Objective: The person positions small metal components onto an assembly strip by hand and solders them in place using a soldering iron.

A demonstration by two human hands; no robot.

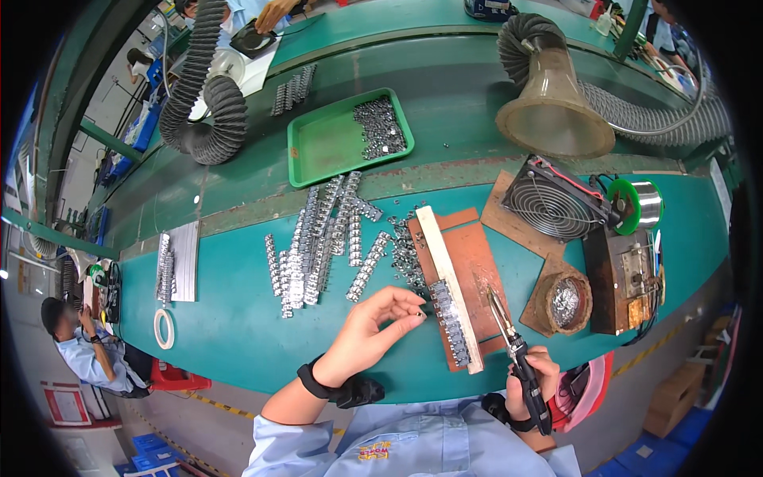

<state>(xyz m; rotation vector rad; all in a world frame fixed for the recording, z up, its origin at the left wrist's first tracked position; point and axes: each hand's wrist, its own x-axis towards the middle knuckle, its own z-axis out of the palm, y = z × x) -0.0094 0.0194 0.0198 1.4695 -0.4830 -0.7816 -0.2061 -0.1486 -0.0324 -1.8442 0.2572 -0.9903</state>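
My left hand (367, 330) pinches a small dark metal part (420, 314) between thumb and fingertips, just left of a wooden strip (450, 290). That strip lies on a reddish-brown board (481, 266), and a row of small metal-cased components (451, 324) is lined up along its left edge. My right hand (534, 380) is closed around the black handle of a soldering iron (520, 362). The iron's metal end, which looks two-pronged, points up over the board's right side. Loose small metal parts (408, 256) are heaped at the board's upper left.
Strips of finished-looking components (306, 250) lie left of the board. Beyond them stands a green tray (298, 155) of small parts. A fan (550, 199), solder spool (638, 207), round solder-filled pot (566, 304) and metal-sided box (616, 278) occupy the right. A fume funnel (552, 103) hangs above.
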